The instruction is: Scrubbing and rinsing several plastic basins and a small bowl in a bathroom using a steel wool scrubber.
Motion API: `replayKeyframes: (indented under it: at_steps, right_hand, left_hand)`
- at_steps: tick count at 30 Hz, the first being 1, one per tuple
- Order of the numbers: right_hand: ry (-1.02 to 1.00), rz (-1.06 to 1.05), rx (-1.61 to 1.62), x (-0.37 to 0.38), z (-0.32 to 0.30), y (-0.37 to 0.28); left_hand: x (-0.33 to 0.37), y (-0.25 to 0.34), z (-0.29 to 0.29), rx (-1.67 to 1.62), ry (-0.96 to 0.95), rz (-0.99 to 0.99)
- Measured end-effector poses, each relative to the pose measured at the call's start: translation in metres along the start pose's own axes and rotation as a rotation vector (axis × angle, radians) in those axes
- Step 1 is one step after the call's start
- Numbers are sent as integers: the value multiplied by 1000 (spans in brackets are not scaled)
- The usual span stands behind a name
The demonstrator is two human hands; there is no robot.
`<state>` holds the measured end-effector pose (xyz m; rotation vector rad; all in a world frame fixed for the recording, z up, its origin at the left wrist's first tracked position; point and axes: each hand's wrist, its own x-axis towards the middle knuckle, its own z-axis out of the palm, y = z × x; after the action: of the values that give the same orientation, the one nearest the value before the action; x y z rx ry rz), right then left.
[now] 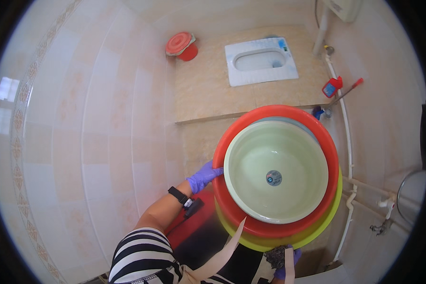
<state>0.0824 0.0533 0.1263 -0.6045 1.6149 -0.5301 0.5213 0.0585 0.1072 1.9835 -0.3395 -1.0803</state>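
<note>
My left hand (205, 176), in a purple glove, grips the left rim of a large red basin (226, 201), its thumb over the edge. Inside the red basin sits a pale green basin (251, 156) with a round sticker on its bottom. A sliver of a grey-blue basin (293, 122) shows between these two. Beneath the red one is a wider yellow-green basin (337, 201). My right hand (297, 255), also gloved, is at the near edge of the stack, mostly behind a pale strap (289, 267); its fingers are hidden. Beside it is a dark, crinkled patch (275, 257) I cannot identify.
A squat toilet (261, 79) lies on a raised tiled step ahead. A lidded red bucket (188, 51) stands at its left. Along the right wall are a red bottle (332, 87), a long-handled brush (348, 92), white pipes (346, 123) and a tap (381, 228).
</note>
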Motion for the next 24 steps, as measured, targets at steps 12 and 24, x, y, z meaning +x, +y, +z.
replayKeyframes:
  at_steps: [12,24]
  right_hand:
    - [-279,-297,-404,52,67,-65]
    - [-413,46,-87,10,55,-51]
  left_hand:
    - [-47,-37,-34,-522,-250,-332]
    - [-110,-143,-52,-63,-237,-342]
